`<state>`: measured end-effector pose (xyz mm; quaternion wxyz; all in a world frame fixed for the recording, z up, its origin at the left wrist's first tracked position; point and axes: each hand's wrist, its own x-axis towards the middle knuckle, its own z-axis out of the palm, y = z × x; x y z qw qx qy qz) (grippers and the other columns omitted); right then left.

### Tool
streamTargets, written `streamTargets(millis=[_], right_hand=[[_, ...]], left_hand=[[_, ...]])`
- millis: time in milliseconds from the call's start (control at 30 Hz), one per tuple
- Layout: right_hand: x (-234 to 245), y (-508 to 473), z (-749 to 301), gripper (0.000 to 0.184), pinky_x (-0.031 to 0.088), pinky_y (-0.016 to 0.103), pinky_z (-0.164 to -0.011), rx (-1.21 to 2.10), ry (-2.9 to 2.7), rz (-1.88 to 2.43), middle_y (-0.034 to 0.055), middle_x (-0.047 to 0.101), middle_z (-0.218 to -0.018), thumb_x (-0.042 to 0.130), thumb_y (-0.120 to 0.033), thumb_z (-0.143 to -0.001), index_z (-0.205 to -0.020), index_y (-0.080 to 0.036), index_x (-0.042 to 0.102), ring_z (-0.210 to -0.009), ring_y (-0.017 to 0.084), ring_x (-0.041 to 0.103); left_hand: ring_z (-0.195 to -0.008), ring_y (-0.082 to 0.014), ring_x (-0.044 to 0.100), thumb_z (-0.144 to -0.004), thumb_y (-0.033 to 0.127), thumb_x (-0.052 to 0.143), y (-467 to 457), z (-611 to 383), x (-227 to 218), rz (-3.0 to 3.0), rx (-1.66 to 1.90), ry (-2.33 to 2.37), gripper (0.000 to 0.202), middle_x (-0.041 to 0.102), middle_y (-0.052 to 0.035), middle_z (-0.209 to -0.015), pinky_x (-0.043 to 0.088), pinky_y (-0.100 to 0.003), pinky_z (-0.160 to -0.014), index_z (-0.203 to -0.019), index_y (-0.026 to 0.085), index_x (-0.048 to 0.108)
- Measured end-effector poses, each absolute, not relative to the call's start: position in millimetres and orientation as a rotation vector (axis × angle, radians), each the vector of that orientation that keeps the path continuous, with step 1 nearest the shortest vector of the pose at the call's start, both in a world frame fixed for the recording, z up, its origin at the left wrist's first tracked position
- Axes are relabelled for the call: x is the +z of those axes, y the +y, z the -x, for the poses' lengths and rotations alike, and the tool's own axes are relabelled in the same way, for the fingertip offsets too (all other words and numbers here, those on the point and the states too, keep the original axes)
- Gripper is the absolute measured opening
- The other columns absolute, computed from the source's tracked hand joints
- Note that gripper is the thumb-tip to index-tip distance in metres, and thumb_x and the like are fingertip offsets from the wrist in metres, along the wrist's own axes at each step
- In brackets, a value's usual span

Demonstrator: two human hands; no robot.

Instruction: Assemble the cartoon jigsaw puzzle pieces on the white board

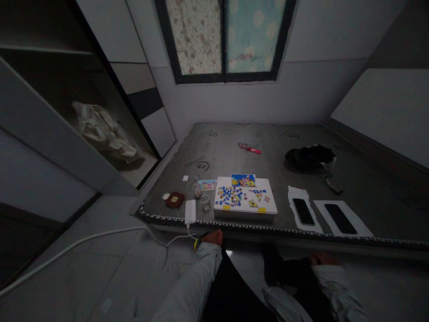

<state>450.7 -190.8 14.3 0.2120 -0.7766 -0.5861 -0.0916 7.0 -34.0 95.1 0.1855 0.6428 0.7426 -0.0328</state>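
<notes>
- Two bare hands show at the bottom of the frame, and neither visibly holds anything.
- The left hand (212, 237), lower centre, sits just at the patterned edge of a bare grey mattress (214, 152), knuckles up. Its fingers are out of sight, so I cannot tell whether they are spread or curled.
- A white power bank (190, 211) lies on that edge just up and left of the hand, with a white charging cable (176, 239) dropping to the floor near the wrist. A sleeve catching that cable could drag the power bank over the edge.
- The right hand (321, 258), lower right, lies over a dark trouser leg (295, 273). In this dim light I cannot tell whether its fingers are spread or together.
- A small glass jar (205, 202) stands close to the power bank; a careless swing of the forearm could tip it.
- Loose blue and yellow jigsaw pieces (231, 196) lie on a white board (246, 210) near the mattress edge, so a bump could scatter them.
- Further right, a black phone (303, 211) and a second black phone (340, 218) rest on white paper near the same edge, where an elbow or knee could knock them.
</notes>
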Motion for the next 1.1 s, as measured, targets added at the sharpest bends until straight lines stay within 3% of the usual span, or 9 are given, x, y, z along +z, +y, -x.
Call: streamTargets(millis=[467,700,867,1100], right_hand=[[10,-204,-461,0.034,0.051,0.057,-0.078,-0.202,-1.428,2.139,0.0122,0.076,-0.087,0.045,-0.042,-0.092,-0.073,-0.035,0.072,-0.085,0.037,0.074],[3,-190,-461,0.026,0.052,0.061,-0.082,-0.140,-1.422,2.056,0.0098,0.079,-0.087,0.050,-0.040,-0.089,-0.077,-0.039,0.072,-0.088,0.039,0.076],[-4,-180,-466,0.028,0.054,0.055,-0.073,-0.024,-1.441,2.016,0.0110,0.082,-0.087,0.052,-0.039,-0.090,-0.075,-0.038,0.076,-0.082,0.036,0.078],[-26,-166,-478,0.030,0.055,0.048,-0.069,-0.048,-1.535,2.046,0.0048,0.084,-0.088,0.052,-0.045,-0.087,-0.080,-0.036,0.080,-0.080,0.033,0.080]], left_hand=[[-0.114,-0.0243,0.082,-0.115,0.036,0.037,-51,-16,94,-1.737,-0.235,2.050,0.052,0.087,-0.0074,-0.123,0.054,-0.029,-0.083,-0.120,0.030,0.088],[-0.117,-0.0262,0.081,-0.115,0.036,0.038,-30,-31,82,-1.794,-0.278,1.950,0.052,0.086,-0.0103,-0.125,0.055,-0.031,-0.092,-0.116,0.024,0.089],[-0.115,-0.0276,0.082,-0.115,0.035,0.036,-18,-32,72,-1.795,-0.334,1.922,0.054,0.087,-0.0108,-0.122,0.056,-0.032,-0.091,-0.119,0.024,0.088],[-0.110,-0.0264,0.082,-0.114,0.038,0.036,-7,-33,55,-1.793,-0.373,1.878,0.053,0.088,-0.0099,-0.119,0.054,-0.033,-0.086,-0.115,0.029,0.089]])
